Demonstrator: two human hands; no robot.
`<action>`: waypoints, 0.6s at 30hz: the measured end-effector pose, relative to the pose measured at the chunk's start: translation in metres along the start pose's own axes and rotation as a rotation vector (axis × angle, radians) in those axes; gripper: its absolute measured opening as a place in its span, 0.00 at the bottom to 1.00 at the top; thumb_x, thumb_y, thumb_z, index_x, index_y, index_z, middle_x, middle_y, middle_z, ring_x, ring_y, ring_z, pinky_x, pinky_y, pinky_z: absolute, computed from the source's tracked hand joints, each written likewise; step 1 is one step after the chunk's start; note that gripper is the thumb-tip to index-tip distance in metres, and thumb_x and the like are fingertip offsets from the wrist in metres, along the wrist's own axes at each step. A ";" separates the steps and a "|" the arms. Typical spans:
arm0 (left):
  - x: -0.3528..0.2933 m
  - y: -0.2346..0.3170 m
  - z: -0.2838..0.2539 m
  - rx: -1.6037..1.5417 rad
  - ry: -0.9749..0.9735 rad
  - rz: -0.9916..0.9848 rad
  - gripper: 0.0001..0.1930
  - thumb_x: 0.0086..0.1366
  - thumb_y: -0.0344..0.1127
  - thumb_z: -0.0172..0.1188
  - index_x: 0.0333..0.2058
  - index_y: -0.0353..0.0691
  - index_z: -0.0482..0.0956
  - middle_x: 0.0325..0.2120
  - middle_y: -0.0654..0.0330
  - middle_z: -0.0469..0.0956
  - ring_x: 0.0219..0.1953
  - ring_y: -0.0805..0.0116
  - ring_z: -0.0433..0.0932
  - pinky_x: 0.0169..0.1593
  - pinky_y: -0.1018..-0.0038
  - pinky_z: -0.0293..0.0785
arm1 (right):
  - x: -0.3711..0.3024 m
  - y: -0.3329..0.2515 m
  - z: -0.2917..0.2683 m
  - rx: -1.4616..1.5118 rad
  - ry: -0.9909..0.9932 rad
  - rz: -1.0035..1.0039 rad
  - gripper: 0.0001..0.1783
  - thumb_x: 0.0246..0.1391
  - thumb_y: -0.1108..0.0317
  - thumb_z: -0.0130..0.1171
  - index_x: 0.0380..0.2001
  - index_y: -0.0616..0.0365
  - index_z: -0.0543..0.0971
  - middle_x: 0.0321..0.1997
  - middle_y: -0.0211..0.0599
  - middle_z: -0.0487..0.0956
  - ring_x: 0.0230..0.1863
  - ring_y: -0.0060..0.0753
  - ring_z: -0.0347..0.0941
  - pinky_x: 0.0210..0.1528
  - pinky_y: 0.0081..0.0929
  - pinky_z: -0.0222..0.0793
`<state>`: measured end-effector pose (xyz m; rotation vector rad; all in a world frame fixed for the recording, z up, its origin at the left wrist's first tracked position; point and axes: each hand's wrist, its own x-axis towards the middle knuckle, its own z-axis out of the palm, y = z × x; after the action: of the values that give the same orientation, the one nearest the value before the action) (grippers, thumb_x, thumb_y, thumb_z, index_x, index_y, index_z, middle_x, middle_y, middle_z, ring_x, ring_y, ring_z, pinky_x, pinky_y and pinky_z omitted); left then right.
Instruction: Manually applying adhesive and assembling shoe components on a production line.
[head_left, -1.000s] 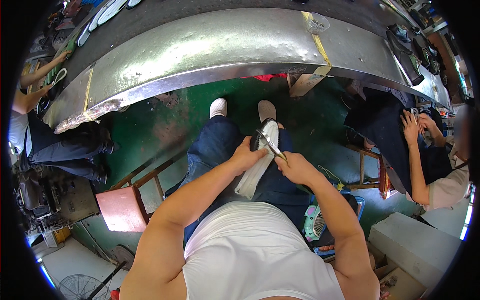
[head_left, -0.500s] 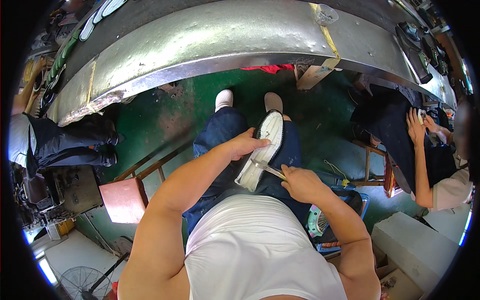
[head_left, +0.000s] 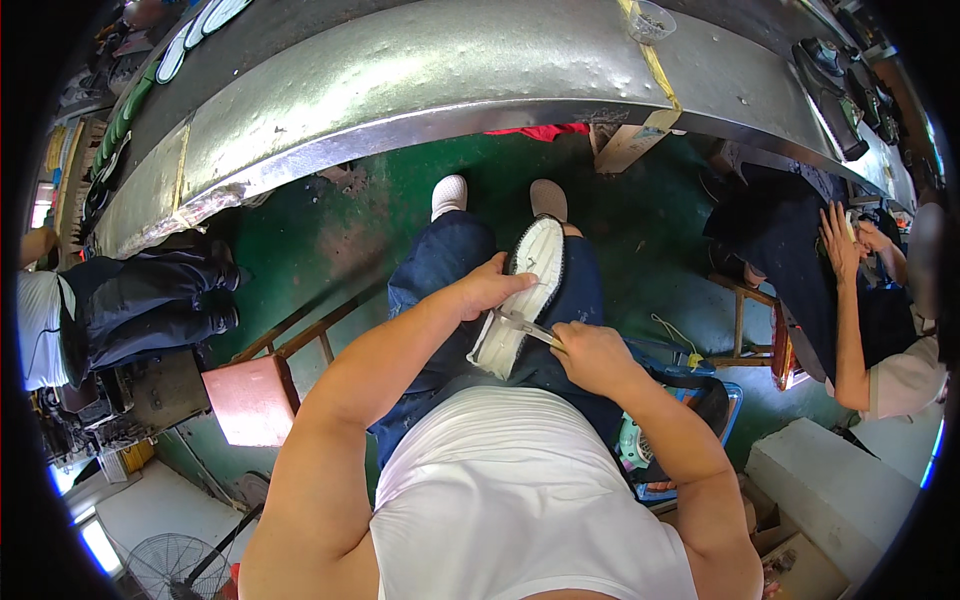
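An upturned shoe (head_left: pixel 541 250), its white bottom ringed by a dark edge, lies slantwise over my lap, toe pointing away from me. My left hand (head_left: pixel 492 287) grips its left side, the thumb pressed on the white face and the fingers hidden beneath. My right hand (head_left: pixel 592 352) is closed around a silver pincers-like tool (head_left: pixel 533 330). The tool's head touches or hovers just over the shoe's bottom near the middle; I cannot tell which.
A long metal-topped bench (head_left: pixel 420 75) runs across the front, bearing a small clear cup (head_left: pixel 650 22) and dark shoes (head_left: pixel 832 95). A pink-topped stool (head_left: pixel 248 402) stands at left, a blue-edged crate (head_left: pixel 735 400) at right. Co-workers sit at right and stand at left.
My right hand and the tool have shifted slightly up and left over the shoe. My left hand keeps its grip. The co-worker at left has changed position.
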<state>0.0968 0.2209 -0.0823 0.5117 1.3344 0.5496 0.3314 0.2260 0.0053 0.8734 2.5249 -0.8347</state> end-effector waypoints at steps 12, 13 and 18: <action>-0.038 -0.028 0.000 0.095 -0.264 0.159 0.52 0.69 0.38 0.61 0.74 0.50 0.26 0.72 0.52 0.50 0.71 0.66 0.52 0.71 0.71 0.48 | -0.039 0.015 0.025 0.350 0.035 0.155 0.11 0.59 0.65 0.57 0.39 0.62 0.75 0.38 0.54 0.80 0.41 0.61 0.78 0.44 0.52 0.74; -0.039 -0.030 0.003 0.101 -0.271 0.157 0.52 0.69 0.38 0.61 0.74 0.50 0.26 0.72 0.52 0.50 0.71 0.66 0.52 0.71 0.71 0.48 | -0.042 0.012 0.025 0.289 0.046 0.137 0.10 0.58 0.66 0.56 0.39 0.62 0.75 0.38 0.54 0.80 0.40 0.60 0.79 0.45 0.49 0.74; -0.039 -0.032 0.020 -0.109 -0.113 0.160 0.50 0.68 0.36 0.61 0.74 0.54 0.30 0.70 0.53 0.54 0.70 0.65 0.56 0.71 0.71 0.51 | -0.046 -0.005 0.028 0.055 0.155 0.011 0.10 0.54 0.70 0.55 0.38 0.63 0.75 0.37 0.49 0.80 0.40 0.52 0.79 0.40 0.43 0.78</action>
<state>0.1131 0.1707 -0.0695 0.5547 1.1558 0.7107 0.3664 0.1852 0.0081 1.0048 2.6383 -0.8674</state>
